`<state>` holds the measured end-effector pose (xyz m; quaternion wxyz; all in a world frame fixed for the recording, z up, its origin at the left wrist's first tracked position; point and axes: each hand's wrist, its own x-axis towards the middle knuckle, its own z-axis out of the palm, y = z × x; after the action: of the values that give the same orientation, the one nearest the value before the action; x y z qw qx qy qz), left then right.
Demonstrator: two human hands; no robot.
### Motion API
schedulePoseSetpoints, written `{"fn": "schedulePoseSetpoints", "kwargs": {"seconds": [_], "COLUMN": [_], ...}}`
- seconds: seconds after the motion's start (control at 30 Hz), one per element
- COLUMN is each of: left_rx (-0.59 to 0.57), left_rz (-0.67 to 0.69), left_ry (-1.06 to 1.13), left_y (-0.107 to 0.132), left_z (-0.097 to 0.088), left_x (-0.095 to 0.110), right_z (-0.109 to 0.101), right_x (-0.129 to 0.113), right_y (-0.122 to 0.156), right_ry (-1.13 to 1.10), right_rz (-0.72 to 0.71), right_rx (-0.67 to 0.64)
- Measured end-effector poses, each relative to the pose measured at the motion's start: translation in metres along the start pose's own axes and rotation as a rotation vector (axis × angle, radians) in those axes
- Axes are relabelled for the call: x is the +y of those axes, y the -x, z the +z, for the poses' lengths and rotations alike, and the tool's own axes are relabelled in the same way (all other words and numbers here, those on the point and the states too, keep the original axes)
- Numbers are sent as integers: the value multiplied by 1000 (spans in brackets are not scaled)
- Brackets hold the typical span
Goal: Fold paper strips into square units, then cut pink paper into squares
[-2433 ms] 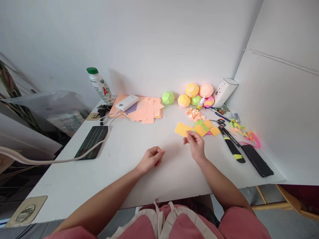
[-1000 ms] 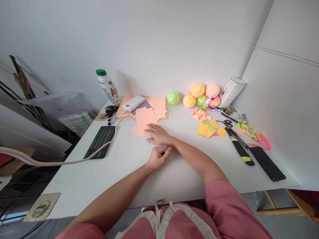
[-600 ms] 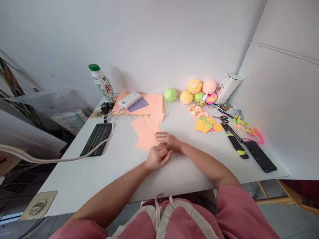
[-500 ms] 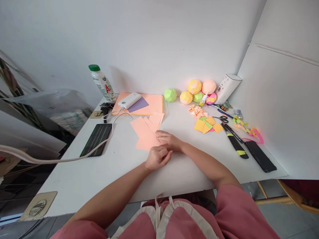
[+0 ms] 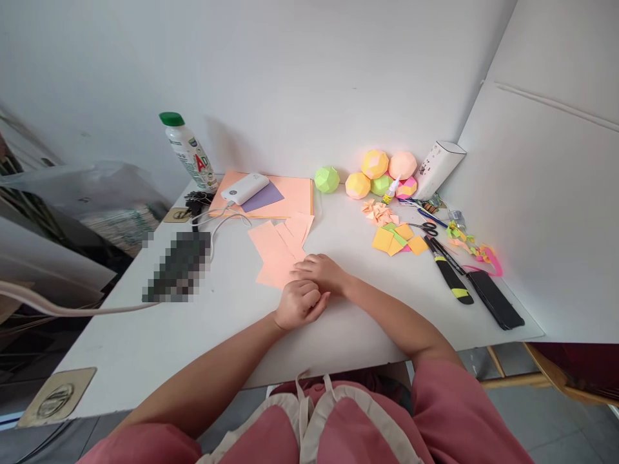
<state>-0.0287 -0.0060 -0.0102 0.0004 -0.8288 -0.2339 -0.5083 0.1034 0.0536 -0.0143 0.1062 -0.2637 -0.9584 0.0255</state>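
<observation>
Pale orange paper strips and sheets lie overlapping on the white table in front of me. My right hand rests palm down at their near right corner, fingers laid out over the paper's edge. Close in front of it, my left hand is curled into a loose fist, its thumb pointing right and nothing visible in it. The two hands touch or nearly touch; the left partly covers the right.
Left: a power bank on orange sheets, a bottle, a pixelated dark patch and a cable. Right: paper balls, folded paper squares, scissors, a utility knife and a black case.
My right hand has slid slightly left, its fingers now nearer the left hand. The whole view has shifted a little. The phone at left is now blurred into blocks.
</observation>
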Motion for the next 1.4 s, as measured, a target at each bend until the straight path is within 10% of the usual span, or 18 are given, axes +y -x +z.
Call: {"fn": "schedulePoseSetpoints", "kwargs": {"seconds": [0.8,1.07,1.4], "left_rx": [-147,-276,-527], "left_rz": [52,-142,-333], "left_ry": [-12,43,-451], "left_y": [4,2,16], "left_z": [2,1,1], "left_x": [2,-3,-17], "right_z": [14,5,-83], "right_x": [-10,-2,14], "right_y": [-3,-4,75], "right_ry": [-479,-994,-779], "right_rz": [291,674,594], "right_rx": [278,559,713]}}
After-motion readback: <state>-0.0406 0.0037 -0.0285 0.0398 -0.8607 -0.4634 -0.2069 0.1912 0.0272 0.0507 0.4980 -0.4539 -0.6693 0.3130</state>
